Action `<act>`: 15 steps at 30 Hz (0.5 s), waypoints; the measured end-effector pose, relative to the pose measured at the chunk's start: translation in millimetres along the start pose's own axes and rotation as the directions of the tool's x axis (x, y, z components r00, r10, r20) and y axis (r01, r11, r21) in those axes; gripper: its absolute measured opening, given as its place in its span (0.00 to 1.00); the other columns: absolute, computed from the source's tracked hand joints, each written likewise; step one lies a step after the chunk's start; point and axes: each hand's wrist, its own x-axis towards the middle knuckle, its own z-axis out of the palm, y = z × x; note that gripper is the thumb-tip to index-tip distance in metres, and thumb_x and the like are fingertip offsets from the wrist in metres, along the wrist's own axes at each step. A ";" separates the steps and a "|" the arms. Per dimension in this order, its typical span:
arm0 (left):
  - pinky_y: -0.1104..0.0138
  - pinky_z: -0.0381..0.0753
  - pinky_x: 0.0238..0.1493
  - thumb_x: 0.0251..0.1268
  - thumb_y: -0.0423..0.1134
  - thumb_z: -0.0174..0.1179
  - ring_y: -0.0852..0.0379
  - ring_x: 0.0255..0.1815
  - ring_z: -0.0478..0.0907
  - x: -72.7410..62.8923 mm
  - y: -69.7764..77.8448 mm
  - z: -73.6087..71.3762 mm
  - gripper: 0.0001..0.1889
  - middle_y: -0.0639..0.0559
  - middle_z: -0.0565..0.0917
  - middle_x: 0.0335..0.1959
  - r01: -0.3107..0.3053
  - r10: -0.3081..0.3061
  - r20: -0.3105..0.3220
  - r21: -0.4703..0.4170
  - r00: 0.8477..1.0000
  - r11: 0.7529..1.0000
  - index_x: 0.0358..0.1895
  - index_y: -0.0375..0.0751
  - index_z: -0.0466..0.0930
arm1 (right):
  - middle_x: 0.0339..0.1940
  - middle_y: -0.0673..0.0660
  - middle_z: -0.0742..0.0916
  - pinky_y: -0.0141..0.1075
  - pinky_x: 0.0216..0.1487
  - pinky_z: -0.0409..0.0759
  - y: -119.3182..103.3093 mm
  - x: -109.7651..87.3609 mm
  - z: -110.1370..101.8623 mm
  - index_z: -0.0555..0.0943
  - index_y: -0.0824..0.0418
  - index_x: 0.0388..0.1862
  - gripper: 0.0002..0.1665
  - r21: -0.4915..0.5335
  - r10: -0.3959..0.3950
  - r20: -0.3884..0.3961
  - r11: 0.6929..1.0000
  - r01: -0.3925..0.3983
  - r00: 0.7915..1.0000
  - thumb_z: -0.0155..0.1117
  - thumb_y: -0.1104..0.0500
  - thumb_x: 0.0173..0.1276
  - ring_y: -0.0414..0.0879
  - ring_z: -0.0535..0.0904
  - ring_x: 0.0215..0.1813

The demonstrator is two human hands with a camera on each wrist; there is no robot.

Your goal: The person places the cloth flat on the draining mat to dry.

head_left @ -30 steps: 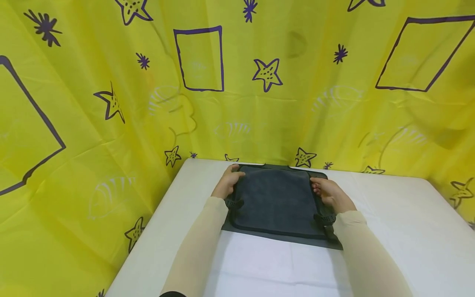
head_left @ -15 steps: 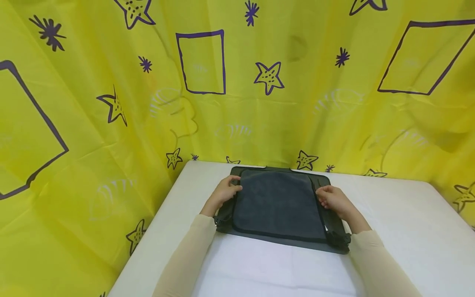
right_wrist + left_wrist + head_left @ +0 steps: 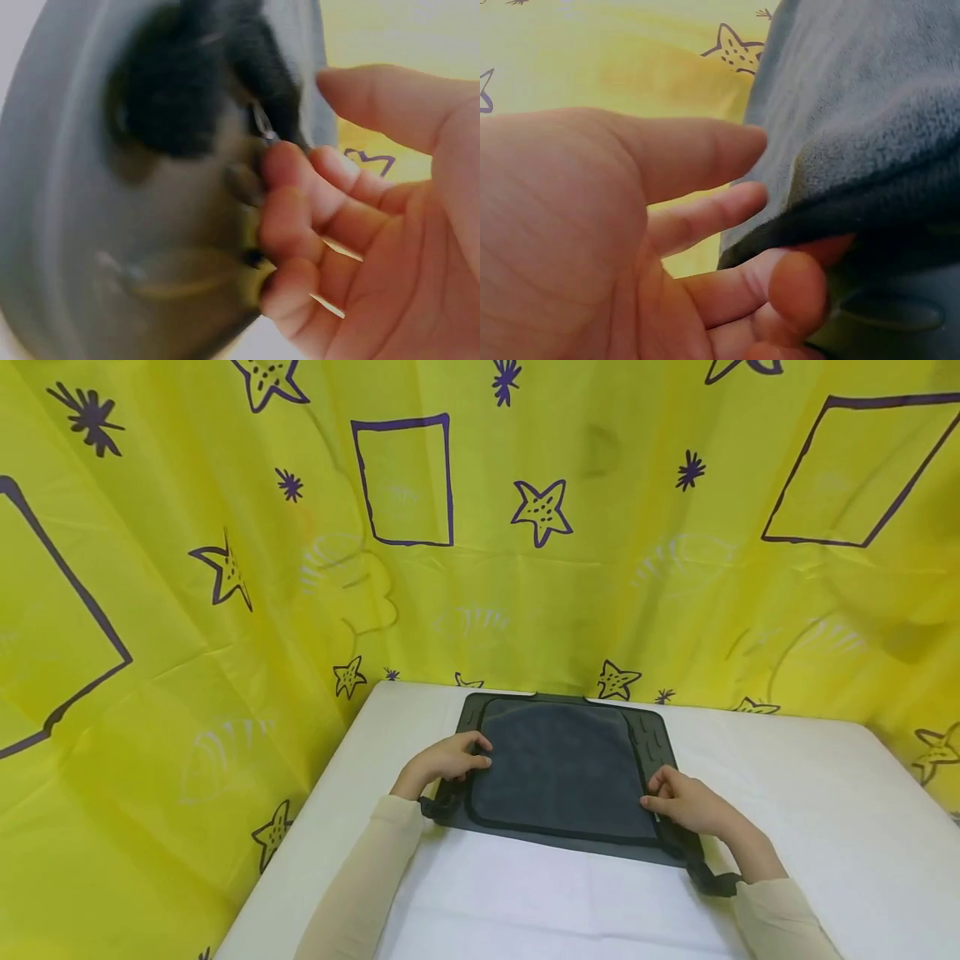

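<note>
A dark grey fuzzy cloth (image 3: 562, 768) with a black hem lies spread over a dark grooved tray (image 3: 651, 731). My left hand (image 3: 450, 756) is at the cloth's left side. In the left wrist view its thumb stands apart from the fingers, and one finger reaches under the hem (image 3: 877, 199). My right hand (image 3: 690, 802) is at the cloth's right side, lower down. Its fingers (image 3: 289, 217) are loosely bent at the edge in the right wrist view, with the thumb held away from them. The dark surfaces there are blurred.
The tray lies on a white-covered table (image 3: 787, 793), close to its far edge. A yellow curtain (image 3: 480, 577) printed with stars and frames hangs behind and to the left. Each wrist wears a black band.
Both hands have slid from the cloth's far corners down along its sides toward me, the right one further. Grooves on the tray's right rim now show. The cloth stays in place.
</note>
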 end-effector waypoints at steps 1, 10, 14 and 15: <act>0.68 0.64 0.21 0.74 0.41 0.61 0.57 0.16 0.64 -0.9 0.1 -0.4 0.13 0.54 0.66 0.16 0.009 -0.009 0.019 -0.004 1.000 1.000 0.57 0.46 0.78 | 0.28 0.53 0.77 0.35 0.31 0.71 -1.3 -1.4 0.3 0.72 0.65 0.45 0.17 0.005 -0.010 0.013 1.000 0.010 1.000 0.67 0.55 0.72 0.46 0.73 0.31; 0.70 0.61 0.18 0.70 0.41 0.65 0.60 0.16 0.63 -9.5 1.7 -2.1 0.07 0.56 0.69 0.18 0.012 -0.022 0.154 0.064 0.988 0.998 0.33 0.45 0.83 | 0.24 0.52 0.79 0.36 0.28 0.72 -15.1 -8.6 0.1 0.75 0.60 0.34 0.15 -0.031 -0.024 0.124 0.999 0.028 0.992 0.72 0.54 0.67 0.46 0.76 0.28; 0.70 0.62 0.18 0.66 0.39 0.69 0.58 0.18 0.66 -10.8 4.0 -2.1 0.04 0.56 0.72 0.19 0.005 -0.018 0.187 0.070 0.982 0.998 0.34 0.45 0.84 | 0.21 0.50 0.79 0.35 0.26 0.69 -15.4 -11.0 -2.6 0.75 0.61 0.36 0.19 -0.021 -0.017 0.182 1.000 0.021 0.983 0.76 0.52 0.63 0.45 0.74 0.26; 0.70 0.62 0.18 0.65 0.39 0.69 0.58 0.18 0.67 -10.6 4.9 -2.3 0.04 0.56 0.72 0.20 -0.003 -0.011 0.188 0.073 0.982 0.997 0.35 0.45 0.84 | 0.20 0.50 0.78 0.34 0.26 0.68 -14.8 -11.4 -3.7 0.75 0.61 0.38 0.20 -0.014 -0.026 0.197 0.999 0.029 0.980 0.77 0.52 0.62 0.44 0.73 0.25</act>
